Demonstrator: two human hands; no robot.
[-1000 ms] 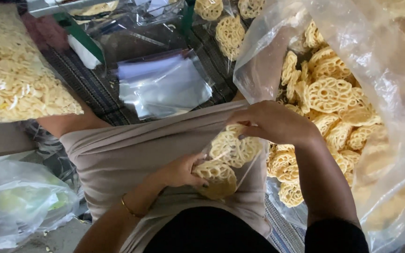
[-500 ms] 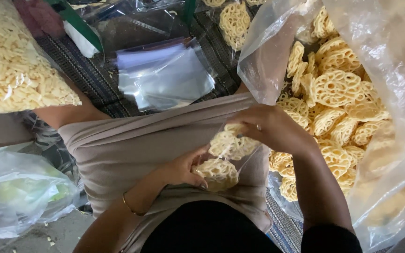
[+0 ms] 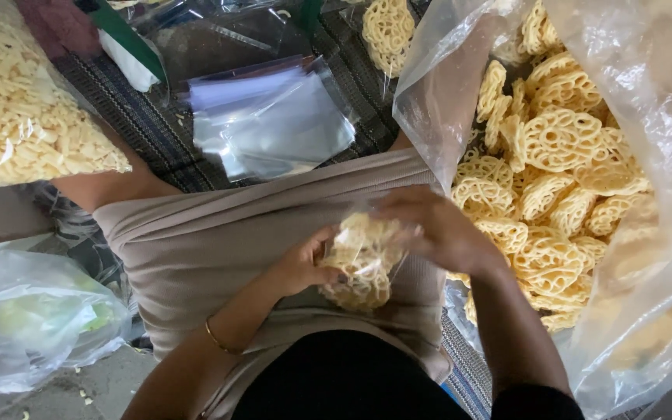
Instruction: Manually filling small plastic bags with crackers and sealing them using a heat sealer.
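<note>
Both hands have drawn closer since the earlier frame: the left hand (image 3: pixel 299 267) pinches the small bag (image 3: pixel 363 260) of lattice crackers over the lap, while the right hand (image 3: pixel 429 225) curls around its top at two o'clock. A tight squeeze could crush the brittle crackers. The big sack (image 3: pixel 647 117) gapes at three o'clock, spare bags (image 3: pixel 274 124) at twelve.

A small clear bag (image 3: pixel 363 260) of yellow lattice crackers sits upright over the lap, near centre, blurred, gripped on both sides, bulging full.
</note>
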